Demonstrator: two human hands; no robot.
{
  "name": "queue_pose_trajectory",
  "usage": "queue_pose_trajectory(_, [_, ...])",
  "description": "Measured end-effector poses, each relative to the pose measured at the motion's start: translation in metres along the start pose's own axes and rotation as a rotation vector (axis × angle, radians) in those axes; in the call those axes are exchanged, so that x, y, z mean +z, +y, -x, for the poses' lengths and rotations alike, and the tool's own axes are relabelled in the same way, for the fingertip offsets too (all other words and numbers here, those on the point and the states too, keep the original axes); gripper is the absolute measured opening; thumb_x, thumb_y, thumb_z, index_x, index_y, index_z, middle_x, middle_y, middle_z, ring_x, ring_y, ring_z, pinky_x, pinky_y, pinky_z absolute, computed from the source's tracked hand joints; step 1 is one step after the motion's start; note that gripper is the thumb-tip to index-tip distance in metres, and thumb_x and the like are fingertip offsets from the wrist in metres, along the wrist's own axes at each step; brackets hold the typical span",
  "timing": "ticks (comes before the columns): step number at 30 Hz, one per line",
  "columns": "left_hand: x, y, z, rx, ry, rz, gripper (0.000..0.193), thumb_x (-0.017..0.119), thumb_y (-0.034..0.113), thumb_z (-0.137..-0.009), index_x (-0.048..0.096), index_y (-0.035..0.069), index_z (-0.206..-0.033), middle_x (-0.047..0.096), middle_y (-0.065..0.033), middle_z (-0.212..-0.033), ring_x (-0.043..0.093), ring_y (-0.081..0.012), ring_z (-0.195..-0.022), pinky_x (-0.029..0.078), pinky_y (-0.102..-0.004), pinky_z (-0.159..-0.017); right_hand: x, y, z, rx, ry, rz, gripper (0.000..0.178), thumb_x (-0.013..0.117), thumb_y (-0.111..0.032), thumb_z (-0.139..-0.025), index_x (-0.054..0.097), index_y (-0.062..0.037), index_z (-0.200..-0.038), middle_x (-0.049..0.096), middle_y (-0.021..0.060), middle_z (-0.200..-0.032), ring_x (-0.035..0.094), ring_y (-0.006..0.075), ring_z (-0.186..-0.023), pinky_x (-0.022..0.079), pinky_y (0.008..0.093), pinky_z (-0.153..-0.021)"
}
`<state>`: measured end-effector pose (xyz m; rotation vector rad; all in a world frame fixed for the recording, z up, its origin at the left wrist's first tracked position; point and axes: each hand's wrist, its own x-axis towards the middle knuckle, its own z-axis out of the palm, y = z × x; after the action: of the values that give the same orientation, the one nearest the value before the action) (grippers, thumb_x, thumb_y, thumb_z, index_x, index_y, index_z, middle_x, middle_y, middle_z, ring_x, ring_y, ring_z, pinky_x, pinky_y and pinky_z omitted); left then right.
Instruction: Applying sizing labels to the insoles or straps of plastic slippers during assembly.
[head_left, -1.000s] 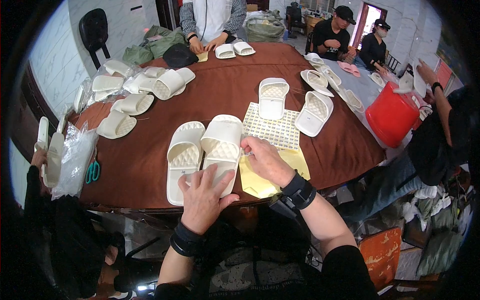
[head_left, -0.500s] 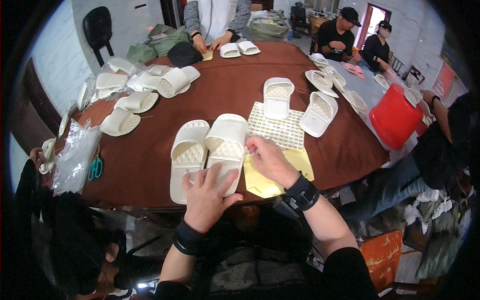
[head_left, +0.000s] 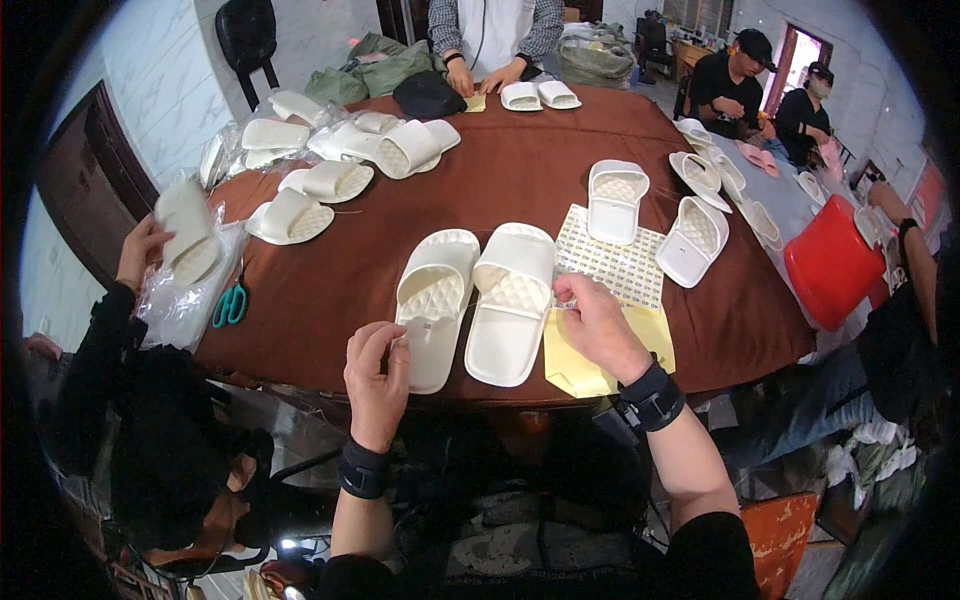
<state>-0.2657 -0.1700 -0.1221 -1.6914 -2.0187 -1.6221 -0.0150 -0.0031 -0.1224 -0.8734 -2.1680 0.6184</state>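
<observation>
Two cream slide slippers with quilted insoles lie side by side before me, toes pointing away. The left slipper [head_left: 430, 345] carries a small dark mark on its footbed; on the right slipper [head_left: 502, 338] I see none. Beside the left slipper's outer edge is my left hand [head_left: 377, 385], fingers loosely bent and slightly apart, with nothing visible in them. My right hand [head_left: 605, 330] is over the left side of a sticker sheet [head_left: 625, 265], thumb and fingertips pinched; anything between them is too small to make out. Yellow backing paper [head_left: 650, 335] shows under the sheet.
Another slipper [head_left: 613, 205] rests on the sheet's top edge, one more [head_left: 692, 242] to its right. Teal-handled scissors [head_left: 230, 305] and clear plastic bags [head_left: 190, 305] lie left. A red bucket [head_left: 833, 262] stands right. Co-workers sit or stand around the brown-covered table [head_left: 520, 140].
My left hand has lifted off the slippers and moved to the left one's outer edge. The view has shifted. At the left, a co-worker's hand has raised a slipper above the plastic bags.
</observation>
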Motion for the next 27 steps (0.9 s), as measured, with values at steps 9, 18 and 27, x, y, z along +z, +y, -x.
queue_pose_trajectory(9, [0.019,0.037,0.002,0.381,-0.223,-0.224,0.028,0.073,0.011,-0.079,0.07,0.013,-0.107,0.063,-0.0072,-0.121,0.055,-0.0319,-0.115,0.038,-0.0466,-0.098,0.006,0.001,-0.003,-0.049,0.004,0.007,0.024,0.058,0.003,-0.083,0.056,-0.0021,-0.107,0.064,0.0156,-0.096,0.062,0.0349,-0.094,0.049,0.0448,-0.082])
queue_pose_trajectory(18, [0.029,0.045,0.002,0.456,-0.354,-0.34,0.034,0.078,0.025,-0.078,0.072,0.02,-0.111,0.062,-0.003,-0.124,0.054,-0.0294,-0.116,0.037,-0.0475,-0.101,0.001,0.0,-0.001,0.005,0.02,-0.045,0.027,0.056,0.006,-0.082,0.055,-0.0018,-0.108,0.063,0.0157,-0.095,0.063,0.0337,-0.092,0.05,0.0426,-0.081])
queue_pose_trajectory(27, [0.028,0.043,0.004,0.441,-0.359,-0.351,0.035,0.078,0.026,-0.078,0.072,0.021,-0.112,0.062,-0.0031,-0.124,0.055,-0.0294,-0.116,0.036,-0.0475,-0.101,0.007,0.004,-0.002,-0.038,0.059,-0.021,0.024,0.057,0.005,-0.082,0.056,-0.0012,-0.105,0.065,0.0175,-0.095,0.064,0.0361,-0.091,0.05,0.046,-0.079])
